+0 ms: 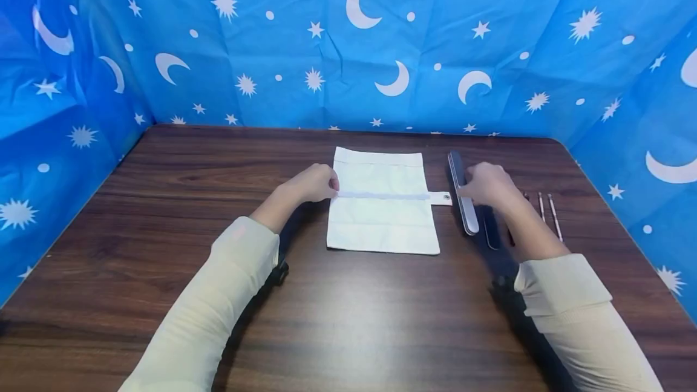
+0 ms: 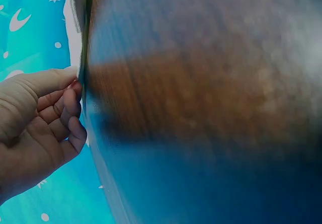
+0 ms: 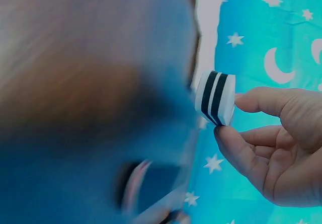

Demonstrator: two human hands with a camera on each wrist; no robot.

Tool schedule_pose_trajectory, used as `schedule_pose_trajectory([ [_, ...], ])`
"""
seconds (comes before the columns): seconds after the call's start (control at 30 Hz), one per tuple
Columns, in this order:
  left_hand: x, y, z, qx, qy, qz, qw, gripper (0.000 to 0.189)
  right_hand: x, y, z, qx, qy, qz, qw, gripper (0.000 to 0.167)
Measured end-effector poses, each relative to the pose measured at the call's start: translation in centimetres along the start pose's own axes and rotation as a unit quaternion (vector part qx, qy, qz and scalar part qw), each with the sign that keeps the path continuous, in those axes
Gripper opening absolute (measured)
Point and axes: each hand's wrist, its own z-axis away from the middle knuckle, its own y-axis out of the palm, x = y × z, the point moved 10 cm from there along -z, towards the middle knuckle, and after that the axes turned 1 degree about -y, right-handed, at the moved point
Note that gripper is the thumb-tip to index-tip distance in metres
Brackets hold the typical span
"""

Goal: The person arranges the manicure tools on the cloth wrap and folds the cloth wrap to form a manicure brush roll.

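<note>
A white fabric pouch (image 1: 381,222) lies unfolded on the table, with a band across its middle and a snap strap (image 1: 441,198) on its right. My left hand (image 1: 316,183) pinches the pouch's left edge at that band; in the left wrist view the thumb and fingertips of the left hand (image 2: 48,113) meet on a thin pale edge. To the right of the strap, my right hand (image 1: 487,183) grips a stack of long, round-ended nail files (image 1: 463,198). Seen end-on in the right wrist view, the stack (image 3: 216,98) shows white and black layers between thumb and fingers of the right hand (image 3: 282,143).
Beside the stack, a dark flat file (image 1: 491,231) lies on the wooden table (image 1: 348,319). Several thin sticks (image 1: 554,216) lie farther right, partly behind the right forearm. A blue curtain (image 1: 305,35) with moons and stars hangs along the table's back and sides.
</note>
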Motion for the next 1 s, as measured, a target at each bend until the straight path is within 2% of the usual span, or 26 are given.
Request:
schedule_pose_trajectory([
  [0.17, 0.2, 0.1, 0.0, 0.004, -0.005, 0.016, 0.9999, 0.010, 2.8, -1.9, -0.7, -0.056, -0.014, -0.027, 0.9979, 0.056],
  [0.37, 0.1, 0.0, -0.1, -0.004, 0.011, 0.022, 0.9997, 0.008, 6.2, -2.0, -2.6, -0.089, 0.002, -0.114, 0.9895, 0.054],
  [0.53, 0.0, 0.1, 0.0, -0.004, 0.019, 0.032, 0.9993, 0.010, 8.9, -1.4, -4.4, -0.146, 0.003, -0.193, 0.9704, 0.054],
  [0.7, 0.1, 0.1, 0.0, -0.004, 0.016, 0.035, 0.9992, 0.010, 11.2, -0.6, -6.0, -0.221, -0.010, -0.224, 0.9491, 0.054],
  [0.83, 0.0, 0.0, -0.1, -0.009, 0.023, 0.034, 0.9991, 0.010, 12.2, 1.2, -7.2, -0.224, 0.007, -0.264, 0.9383, 0.055],
  [1.0, 0.0, -0.3, -0.1, -0.020, 0.030, 0.036, 0.9987, 0.009, 13.5, 3.0, -7.8, -0.207, 0.025, -0.283, 0.9362, 0.055],
])
